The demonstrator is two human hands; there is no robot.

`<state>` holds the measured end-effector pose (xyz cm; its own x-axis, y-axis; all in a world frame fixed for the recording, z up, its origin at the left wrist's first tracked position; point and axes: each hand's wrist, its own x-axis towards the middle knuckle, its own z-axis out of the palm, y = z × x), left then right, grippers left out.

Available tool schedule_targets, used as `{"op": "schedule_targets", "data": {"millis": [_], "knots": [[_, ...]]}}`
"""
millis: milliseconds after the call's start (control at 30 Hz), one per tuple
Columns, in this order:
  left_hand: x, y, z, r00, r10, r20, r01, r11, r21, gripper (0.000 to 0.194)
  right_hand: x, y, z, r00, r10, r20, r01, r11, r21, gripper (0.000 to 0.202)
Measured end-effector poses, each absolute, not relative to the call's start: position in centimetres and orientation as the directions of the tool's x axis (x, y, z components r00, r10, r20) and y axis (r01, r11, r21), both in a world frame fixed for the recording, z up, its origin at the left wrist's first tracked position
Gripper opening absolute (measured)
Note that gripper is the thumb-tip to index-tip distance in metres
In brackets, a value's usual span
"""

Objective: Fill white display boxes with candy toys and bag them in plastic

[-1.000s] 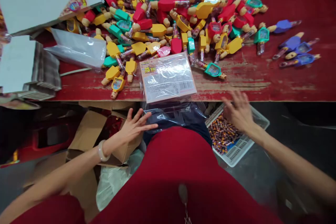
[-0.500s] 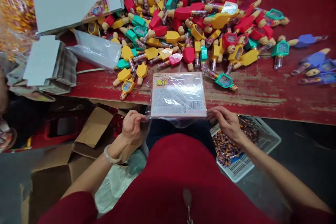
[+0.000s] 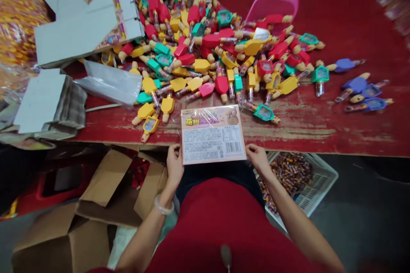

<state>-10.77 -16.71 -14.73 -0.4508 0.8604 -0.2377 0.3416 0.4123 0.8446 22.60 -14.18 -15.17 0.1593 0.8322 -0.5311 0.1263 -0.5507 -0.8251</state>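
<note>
A flat printed box (image 3: pixel 209 136) in clear plastic film lies at the table's front edge, its lower part jutting over toward me. Small print and a barcode show on its upper face. My left hand (image 3: pixel 175 165) is closed at the box's lower left side, the fingertips partly hidden. At the lower right corner, my right hand (image 3: pixel 257 158) pinches the edge with bent fingers. Just beyond the box lies a heap of small plastic toys with clear tubes (image 3: pixel 201 66), in red, yellow and green. One green toy (image 3: pixel 264 112) rests right of the box.
White folded cartons (image 3: pixel 73 30) and a stack of flat cards (image 3: pixel 48 102) lie at left, beside clear plastic bags (image 3: pixel 109 81). A pink scoop (image 3: pixel 275 4) stands behind the heap. Purple toys (image 3: pixel 368 91) lie right. Below are cardboard boxes (image 3: pixel 105 179) and a white crate (image 3: pixel 323 179).
Both hands have moved inward, from loose film ends out at the sides to the box's lower corners. The film below the box no longer hangs out. The view has tilted and shifted slightly.
</note>
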Motion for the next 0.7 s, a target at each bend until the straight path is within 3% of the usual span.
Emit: {"op": "schedule_targets", "data": {"millis": [100,167,267,333,400,533,633,700], "knots": [[-11.4,-15.0,-14.7,-0.632,0.768,-0.101,0.307,0.367,0.878,0.048,22.7,-13.5,-15.5,0.225,0.885,-0.408,0.248,-0.456,-0.855,0.060],[-11.5,-13.4,-14.0,-0.639,0.749,-0.177,0.110,0.316,0.942,0.051,21.8,-13.1,-15.3,0.305,0.894,-0.327,0.264,-0.410,-0.873,0.070],[-10.4,-11.8,-12.4,-0.368,0.804,-0.467,-0.237,0.404,0.884,0.056,19.0,-13.0,-14.4,0.206,0.928,-0.310,0.212,-0.352,-0.912,0.080],[-9.4,-11.7,-11.7,-0.168,0.758,-0.630,-0.326,0.561,0.761,0.070,17.4,-12.8,-13.4,0.083,0.950,-0.299,0.145,-0.309,-0.940,0.081],[-8.7,-11.8,-11.3,-0.108,0.732,-0.673,-0.354,0.604,0.714,0.084,17.4,-12.5,-11.5,0.064,0.974,-0.217,0.164,-0.225,-0.960,0.080],[-6.9,-10.1,-8.8,-0.105,0.810,-0.577,-0.459,0.475,0.751,0.076,20.2,-13.4,-4.6,0.080,0.994,0.068,0.231,0.048,-0.972,0.079],[-3.3,-7.6,-4.7,-0.260,0.900,-0.351,-0.466,0.202,0.862,0.067,20.6,-15.4,-0.5,0.384,0.850,0.360,0.191,0.308,-0.932,0.086],[0.2,-6.3,-2.1,-0.312,0.937,-0.155,-0.397,0.019,0.917,0.064,19.5,-16.5,0.1,0.542,0.724,0.426,0.212,0.373,-0.903,0.103]]}}
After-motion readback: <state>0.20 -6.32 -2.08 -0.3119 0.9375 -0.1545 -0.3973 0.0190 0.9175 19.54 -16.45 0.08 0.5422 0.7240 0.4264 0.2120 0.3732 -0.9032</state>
